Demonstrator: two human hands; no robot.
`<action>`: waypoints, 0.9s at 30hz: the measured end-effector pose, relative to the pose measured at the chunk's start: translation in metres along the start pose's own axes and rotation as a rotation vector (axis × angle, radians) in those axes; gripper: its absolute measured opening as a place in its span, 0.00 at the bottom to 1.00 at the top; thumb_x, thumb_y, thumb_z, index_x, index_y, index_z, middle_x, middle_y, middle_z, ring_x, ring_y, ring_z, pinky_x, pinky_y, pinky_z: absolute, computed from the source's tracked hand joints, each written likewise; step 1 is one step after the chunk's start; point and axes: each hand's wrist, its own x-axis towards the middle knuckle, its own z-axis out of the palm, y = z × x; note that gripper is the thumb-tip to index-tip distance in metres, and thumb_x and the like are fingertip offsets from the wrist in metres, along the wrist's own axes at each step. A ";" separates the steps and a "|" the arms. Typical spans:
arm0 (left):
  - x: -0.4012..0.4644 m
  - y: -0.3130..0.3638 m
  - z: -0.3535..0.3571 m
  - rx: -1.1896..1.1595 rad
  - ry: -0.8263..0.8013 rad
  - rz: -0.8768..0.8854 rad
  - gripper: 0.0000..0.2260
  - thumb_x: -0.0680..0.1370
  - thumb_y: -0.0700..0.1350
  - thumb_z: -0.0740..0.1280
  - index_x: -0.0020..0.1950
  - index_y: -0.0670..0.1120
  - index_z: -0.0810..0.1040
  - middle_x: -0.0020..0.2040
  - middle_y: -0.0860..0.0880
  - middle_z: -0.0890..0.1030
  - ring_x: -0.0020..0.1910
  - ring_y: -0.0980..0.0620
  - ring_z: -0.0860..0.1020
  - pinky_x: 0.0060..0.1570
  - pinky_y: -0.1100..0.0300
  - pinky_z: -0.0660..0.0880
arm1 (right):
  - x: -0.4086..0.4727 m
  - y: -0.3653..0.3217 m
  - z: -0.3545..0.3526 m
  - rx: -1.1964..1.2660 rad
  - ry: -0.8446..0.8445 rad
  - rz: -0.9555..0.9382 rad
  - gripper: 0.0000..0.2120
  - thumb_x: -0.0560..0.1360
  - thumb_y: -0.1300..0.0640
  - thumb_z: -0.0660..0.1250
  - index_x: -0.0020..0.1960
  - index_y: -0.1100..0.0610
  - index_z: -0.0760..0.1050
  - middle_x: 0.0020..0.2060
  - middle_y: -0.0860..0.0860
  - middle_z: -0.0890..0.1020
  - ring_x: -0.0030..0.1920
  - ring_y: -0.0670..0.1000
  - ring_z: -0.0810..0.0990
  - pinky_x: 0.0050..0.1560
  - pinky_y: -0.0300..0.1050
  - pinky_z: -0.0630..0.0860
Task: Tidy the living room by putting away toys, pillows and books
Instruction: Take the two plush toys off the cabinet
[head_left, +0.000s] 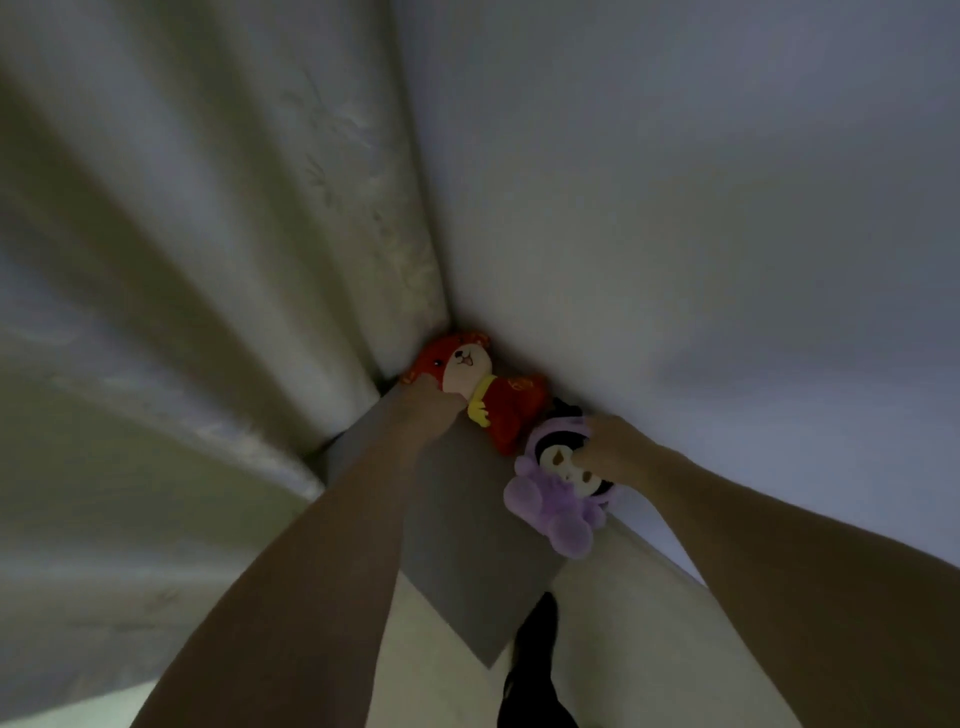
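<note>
I see a curtain (218, 260) filling the nine o'clock side and a pale wall (701, 208) toward two o'clock. At their corner my left hand (434, 408) grips the red plush toy (498, 400) by its head. Just beside it at four o'clock, my right hand (613, 449) curls round the purple plush toy (558, 499).

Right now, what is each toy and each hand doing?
Red plush toy: lying in the corner by the curtain, held at the head.
Purple plush toy: lying against the wall, held at the head.
Left hand: grips the red plush toy.
Right hand: grips the purple plush toy.
Curtain: hanging down.
</note>
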 end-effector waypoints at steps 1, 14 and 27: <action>0.011 0.006 -0.003 -0.003 0.014 -0.018 0.31 0.68 0.56 0.68 0.70 0.47 0.72 0.64 0.42 0.77 0.60 0.42 0.76 0.61 0.49 0.74 | 0.017 -0.003 -0.001 -0.024 0.004 0.008 0.25 0.73 0.55 0.68 0.67 0.61 0.70 0.58 0.58 0.79 0.57 0.58 0.79 0.57 0.52 0.78; 0.159 -0.002 0.046 0.193 0.212 -0.185 0.42 0.75 0.63 0.66 0.77 0.40 0.54 0.75 0.38 0.59 0.73 0.36 0.59 0.70 0.44 0.61 | 0.181 0.021 0.030 -0.202 -0.158 0.231 0.34 0.69 0.49 0.72 0.70 0.57 0.66 0.57 0.56 0.77 0.56 0.57 0.77 0.55 0.50 0.78; 0.155 -0.017 0.035 -0.328 -0.071 -0.436 0.58 0.53 0.55 0.83 0.75 0.42 0.58 0.68 0.42 0.71 0.63 0.40 0.74 0.59 0.44 0.75 | 0.185 0.012 0.041 -0.162 -0.350 0.111 0.27 0.61 0.46 0.79 0.57 0.47 0.74 0.52 0.49 0.76 0.53 0.50 0.76 0.53 0.43 0.76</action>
